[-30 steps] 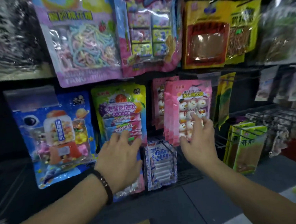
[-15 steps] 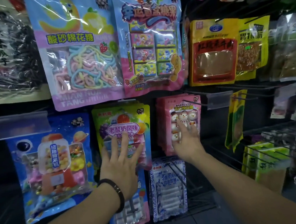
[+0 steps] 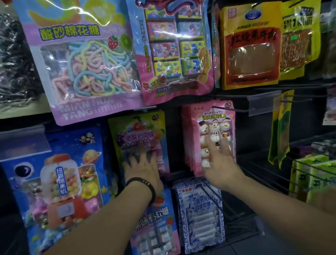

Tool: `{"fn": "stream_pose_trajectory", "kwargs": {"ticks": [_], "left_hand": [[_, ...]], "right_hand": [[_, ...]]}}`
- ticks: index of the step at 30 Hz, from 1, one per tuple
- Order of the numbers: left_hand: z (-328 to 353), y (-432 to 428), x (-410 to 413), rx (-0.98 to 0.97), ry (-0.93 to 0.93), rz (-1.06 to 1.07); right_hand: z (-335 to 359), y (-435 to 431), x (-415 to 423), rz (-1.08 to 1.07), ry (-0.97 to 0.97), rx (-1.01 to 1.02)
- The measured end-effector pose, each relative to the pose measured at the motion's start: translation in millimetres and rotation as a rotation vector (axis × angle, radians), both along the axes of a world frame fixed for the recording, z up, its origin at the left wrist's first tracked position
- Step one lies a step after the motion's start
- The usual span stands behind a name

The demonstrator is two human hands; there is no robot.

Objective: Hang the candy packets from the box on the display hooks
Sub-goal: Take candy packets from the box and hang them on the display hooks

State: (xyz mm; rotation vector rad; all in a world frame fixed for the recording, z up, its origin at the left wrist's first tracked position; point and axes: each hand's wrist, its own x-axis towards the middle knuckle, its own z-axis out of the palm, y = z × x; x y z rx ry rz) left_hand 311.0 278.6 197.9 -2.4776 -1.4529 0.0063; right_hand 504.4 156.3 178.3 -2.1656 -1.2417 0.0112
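A stack of pink snowman candy packets (image 3: 208, 114) hangs on a display hook (image 3: 227, 109) at mid-height. My right hand (image 3: 219, 159) presses flat against their front with straight fingers. To the left hangs a green and yellow fruit candy packet (image 3: 137, 129); my left hand (image 3: 142, 169), with a dark bracelet on the wrist, lies flat on its lower part, fingers spread. Neither hand holds a packet. The box is out of view.
Large candy bags (image 3: 86, 59) hang above. A blue gumball-machine packet (image 3: 63, 184) is at left. Blue-white (image 3: 201, 214) and pink (image 3: 156, 227) packets hang below the hands. Bare wire hooks (image 3: 266, 176) stick out at right, beside yellow-green packets (image 3: 321, 176).
The view has tilted up and come closer to the rack. Both hands stay flat on their packets; the pink stack has been pushed back along its hook toward the rack.
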Motion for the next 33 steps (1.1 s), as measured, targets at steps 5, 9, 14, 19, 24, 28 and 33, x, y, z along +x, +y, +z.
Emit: {"fn": "stream_pose_trajectory", "kwargs": {"ticks": [5, 9, 14, 19, 24, 28, 33], "left_hand": [[1, -15, -8, 0.007, -0.030, -0.065], [9, -47, -36, 0.048, -0.120, -0.209], [17, -86, -125, 0.314, -0.330, -0.373], [0, -80, -238, 0.410, -0.369, -0.230], [-19, -44, -301, 0.352, -0.170, -0.204], [-25, -20, -309, 0.338, -0.099, -0.231], [-10, 10, -292, 0.267, 0.009, -0.160]], "right_hand": [[4, -8, -13, -0.009, -0.043, -0.033], [9, -19, -43, 0.047, -0.089, -0.062], [16, -35, -108, 0.246, -0.221, 0.039], [24, -32, -185, 0.439, -0.460, -0.007], [28, 0, -247, 0.523, -0.704, -0.053], [32, 34, -264, 0.492, -0.742, -0.142], [37, 71, -263, 0.436, -0.708, -0.191]]}}
